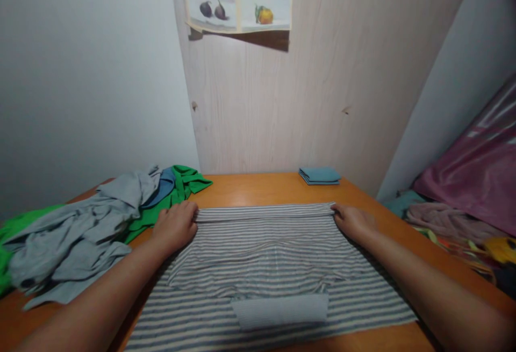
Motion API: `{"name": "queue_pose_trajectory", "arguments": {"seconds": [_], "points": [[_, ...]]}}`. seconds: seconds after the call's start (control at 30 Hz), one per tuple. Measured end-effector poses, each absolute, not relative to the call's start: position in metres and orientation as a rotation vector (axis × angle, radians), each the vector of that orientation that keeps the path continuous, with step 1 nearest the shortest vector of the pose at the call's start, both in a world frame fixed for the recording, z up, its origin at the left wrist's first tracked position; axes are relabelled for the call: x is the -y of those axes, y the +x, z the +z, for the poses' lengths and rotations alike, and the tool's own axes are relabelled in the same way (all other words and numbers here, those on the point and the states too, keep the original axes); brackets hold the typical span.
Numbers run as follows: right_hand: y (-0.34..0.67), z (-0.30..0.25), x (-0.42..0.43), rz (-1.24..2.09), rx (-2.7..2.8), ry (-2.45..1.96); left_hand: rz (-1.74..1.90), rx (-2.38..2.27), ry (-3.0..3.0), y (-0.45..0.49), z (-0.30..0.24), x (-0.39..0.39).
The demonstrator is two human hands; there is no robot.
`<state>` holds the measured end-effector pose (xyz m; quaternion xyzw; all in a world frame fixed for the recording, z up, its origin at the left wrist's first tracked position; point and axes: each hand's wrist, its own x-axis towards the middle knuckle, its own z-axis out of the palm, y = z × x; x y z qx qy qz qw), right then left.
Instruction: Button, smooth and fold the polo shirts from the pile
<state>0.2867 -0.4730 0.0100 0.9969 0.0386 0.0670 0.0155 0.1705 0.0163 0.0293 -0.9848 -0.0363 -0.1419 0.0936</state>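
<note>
A grey-and-white striped shirt [266, 244] lies spread on the orange-brown table, its far edge turned over in a narrow strip. A pale ribbed band [281, 310] shows at its near side. My left hand [177, 224] grips the far left corner of the shirt, with its fingers curled. At the far right corner, my right hand [355, 223] pinches the cloth between thumb and fingers. The strip between the two hands looks straight, while soft creases cross the middle of the shirt.
On the left lies a heap of clothes, with grey cloth [92, 223] over green cloth [186, 179]. A folded blue-green cloth [320, 176] rests at the table's [242, 189] far right. Pink fabric [475, 164] and other items are piled beyond the right edge. A wall stands behind.
</note>
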Motion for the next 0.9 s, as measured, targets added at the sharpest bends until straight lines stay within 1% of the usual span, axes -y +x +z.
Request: {"name": "queue_pose_trajectory", "arguments": {"seconds": [0.13, 0.3, 0.37, 0.5, 0.57, 0.7, 0.8, 0.9], "points": [[0.289, 0.006, 0.474, 0.183, -0.131, 3.098, -0.446, 0.204, -2.993, 0.173, 0.028, -0.023], [0.290, 0.001, 0.476, 0.187, -0.139, 3.099, -0.765, 0.164, -3.206, 0.184, 0.021, -0.038], [0.290, 0.000, 0.478, 0.189, -0.139, 3.110, -0.709, 0.140, -3.240, 0.186, 0.018, -0.044], [0.291, 0.002, 0.482, 0.155, -0.161, 3.120, -0.470, 0.125, -3.266, 0.182, 0.017, -0.050], [0.292, 0.007, 0.482, 0.172, -0.116, 3.148, -0.464, 0.153, -3.250, 0.178, 0.020, -0.049], [0.292, 0.022, 0.475, 0.279, 0.008, 3.218, -0.596, 0.212, -3.152, 0.181, 0.029, -0.035], [0.292, 0.034, 0.453, 0.365, -0.113, 3.266, -0.626, 0.066, -3.207, 0.194, 0.031, -0.010], [0.289, 0.039, 0.415, 0.344, -0.371, 3.312, -0.566, -0.212, -3.307, 0.211, 0.025, 0.025]]}}
